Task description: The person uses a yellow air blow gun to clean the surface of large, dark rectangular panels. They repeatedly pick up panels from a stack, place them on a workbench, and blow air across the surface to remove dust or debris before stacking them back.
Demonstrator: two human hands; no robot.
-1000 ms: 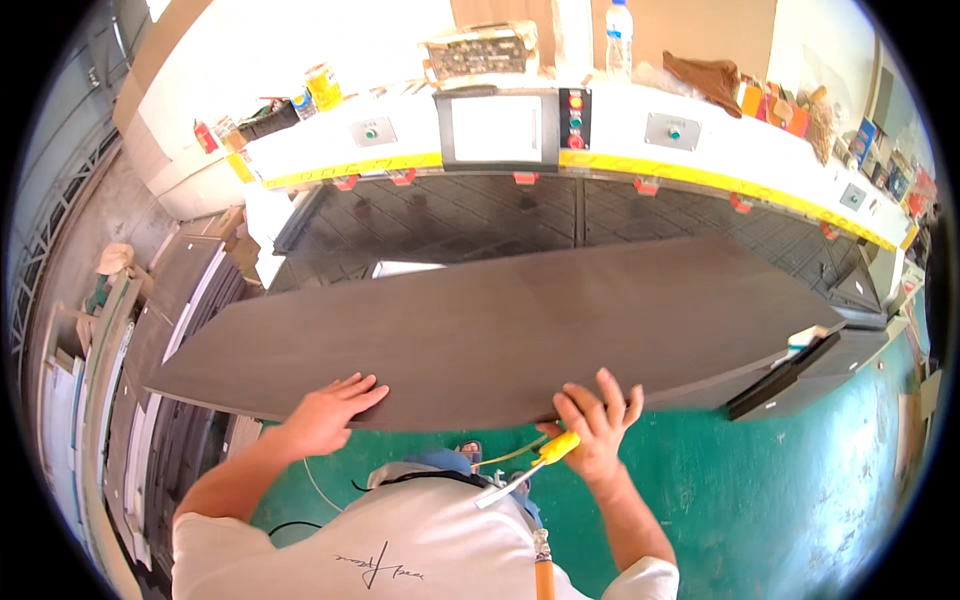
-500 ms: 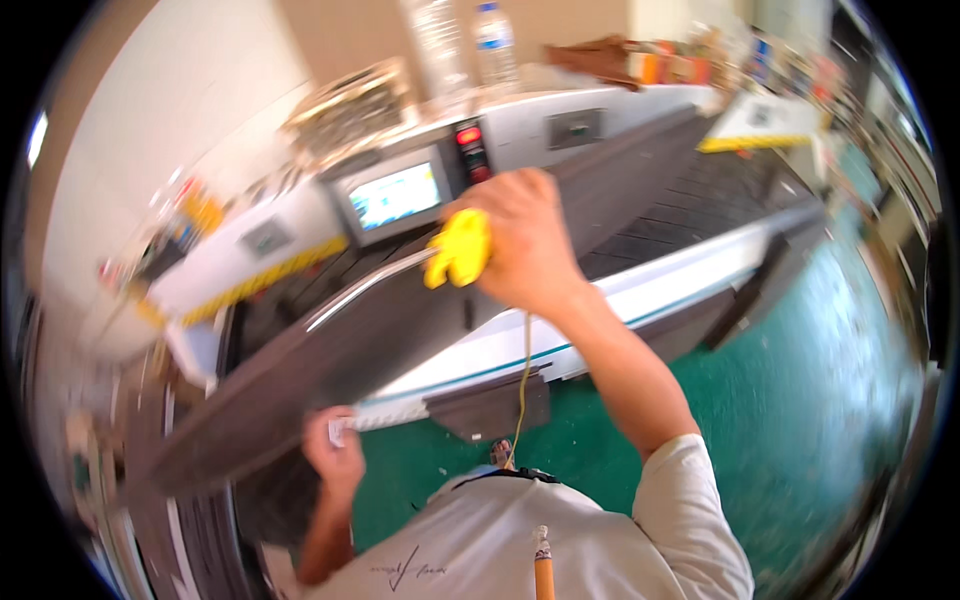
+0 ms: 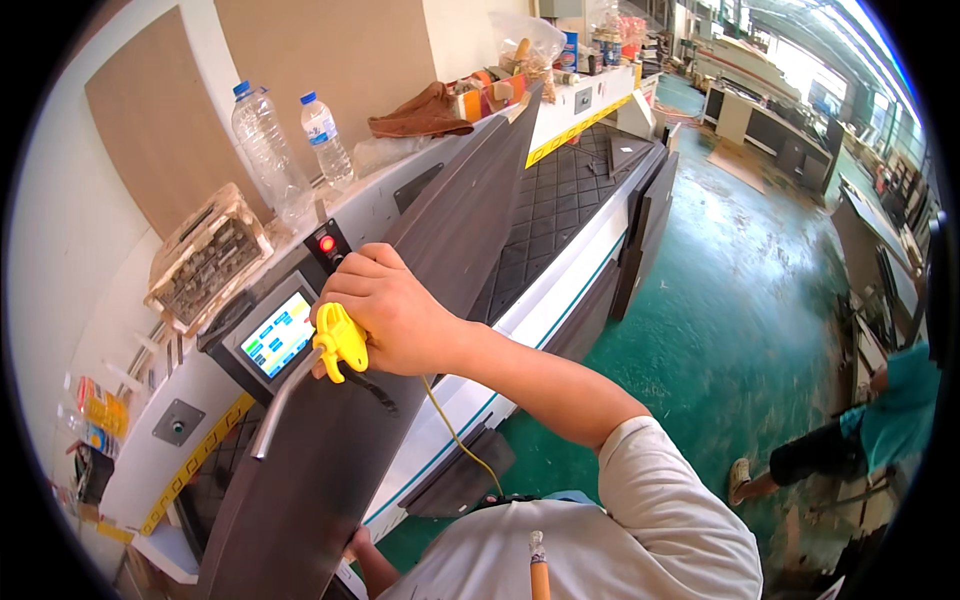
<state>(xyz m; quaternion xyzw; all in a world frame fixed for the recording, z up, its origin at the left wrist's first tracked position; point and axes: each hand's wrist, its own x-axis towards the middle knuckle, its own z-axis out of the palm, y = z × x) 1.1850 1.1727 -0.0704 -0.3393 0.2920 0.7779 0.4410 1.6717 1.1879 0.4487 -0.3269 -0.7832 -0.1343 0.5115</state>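
My right hand [image 3: 385, 315] is closed round a yellow air blow gun [image 3: 341, 341] with a bent metal nozzle. That nozzle points down and left, over a long dark brown board [image 3: 330, 465]. A thin yellow hose [image 3: 452, 432] runs from below my right hand toward my waist. The board slants across a white machine, one long face turned up toward me. Low by the board's near edge is my left hand [image 3: 358, 546]; its fingers are hidden, so I cannot tell what they hold. Past the gun, a lit touch screen [image 3: 277, 335] sits beside a red lamp [image 3: 327, 243].
Two plastic bottles [image 3: 325, 140], a dusty box-shaped block [image 3: 207, 258] and a brown cloth [image 3: 421, 112] lie along the machine's top. A dark quilted bed [image 3: 565, 190] shows beyond the board. At right, a person in teal [image 3: 905, 405] stands on the green floor [image 3: 690, 300].
The view has swung to the right, bringing the workshop aisle and another person into sight. My right hand still holds the blow gun. My left hand is now mostly hidden at the board's edge.
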